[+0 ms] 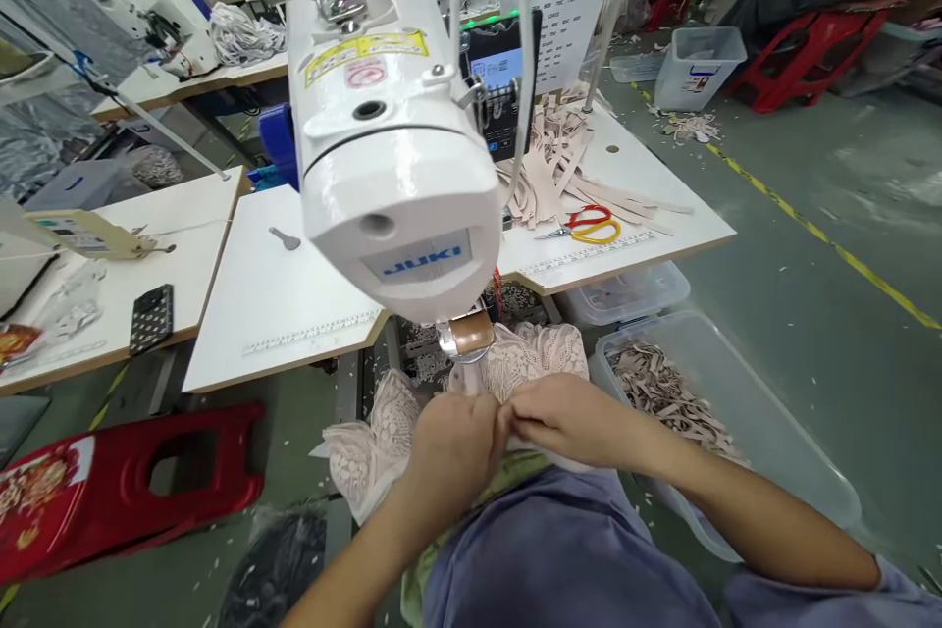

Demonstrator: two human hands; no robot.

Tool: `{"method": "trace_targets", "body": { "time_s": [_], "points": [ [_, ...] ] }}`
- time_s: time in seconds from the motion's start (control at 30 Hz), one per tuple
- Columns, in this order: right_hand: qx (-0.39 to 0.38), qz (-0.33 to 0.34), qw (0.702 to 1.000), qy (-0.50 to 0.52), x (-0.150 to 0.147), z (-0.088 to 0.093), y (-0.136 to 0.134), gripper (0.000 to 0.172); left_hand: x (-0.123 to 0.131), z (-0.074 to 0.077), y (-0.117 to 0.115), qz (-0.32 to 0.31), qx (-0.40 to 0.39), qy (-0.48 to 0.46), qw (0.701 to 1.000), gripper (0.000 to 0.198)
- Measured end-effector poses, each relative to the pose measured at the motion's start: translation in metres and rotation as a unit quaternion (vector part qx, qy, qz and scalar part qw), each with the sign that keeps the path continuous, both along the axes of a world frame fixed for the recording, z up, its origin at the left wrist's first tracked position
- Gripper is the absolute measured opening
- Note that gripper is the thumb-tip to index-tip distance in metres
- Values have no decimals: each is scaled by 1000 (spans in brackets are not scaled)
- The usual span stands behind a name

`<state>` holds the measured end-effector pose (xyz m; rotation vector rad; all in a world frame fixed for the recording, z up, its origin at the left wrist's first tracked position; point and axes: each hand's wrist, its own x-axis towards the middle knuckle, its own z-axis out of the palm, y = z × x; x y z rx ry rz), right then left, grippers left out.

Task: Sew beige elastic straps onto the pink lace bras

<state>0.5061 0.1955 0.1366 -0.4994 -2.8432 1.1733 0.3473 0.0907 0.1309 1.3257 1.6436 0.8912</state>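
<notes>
A pale pink lace bra (515, 358) lies under the head of the white sewing machine (401, 186), its lace cups spreading out to both sides. My left hand (460, 437) is closed on the bra's near edge, just below the machine's presser area. Close beside it, my right hand (555, 412) pinches the same edge, with its fingertips almost touching the left hand. The fingertips and the exact fold they grip are partly hidden. A copper-coloured guard (471, 334) sits directly above the fabric and hides the needle.
Red-and-yellow scissors (593, 226) and beige fabric strips (549, 177) lie on the machine table (662, 206). A clear bin (802, 471) with fabric pieces stands at right. At left are a red stool (132, 481), a phone (151, 314) and another table. A control screen (495, 69) stands behind the head.
</notes>
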Motion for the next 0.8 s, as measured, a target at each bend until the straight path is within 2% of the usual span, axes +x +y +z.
{"method": "trace_targets", "body": {
  "time_s": [0.07,0.13,0.23,0.3,0.37,0.5,0.57,0.67,0.8],
  "points": [
    [150,-25,988,-4,-6,-14,-4,22,-7,-16,6,40,-84,-147,985,42],
    [213,-46,975,40,-9,-34,-7,20,-11,-29,8,48,-111,-222,967,48],
    [192,-94,969,126,-9,-54,-8,24,-11,-36,3,72,-113,-279,951,51],
    [170,-159,956,177,-7,-54,-8,25,-7,-33,-2,103,-100,-296,944,48],
    [166,-201,941,214,-6,-47,-9,22,-3,-28,-6,132,-77,-294,943,43],
    [191,-176,938,231,-12,-35,-14,23,1,-19,-10,155,-21,-193,969,33],
    [226,-174,931,228,-15,-35,-16,24,2,-18,-11,156,-12,-131,979,33],
    [272,-178,917,232,-16,-38,-18,20,4,-18,-12,164,-26,-96,981,36],
    [260,-171,904,294,-18,-41,-19,12,7,-17,-11,175,-35,-80,981,40]
  ]
}}
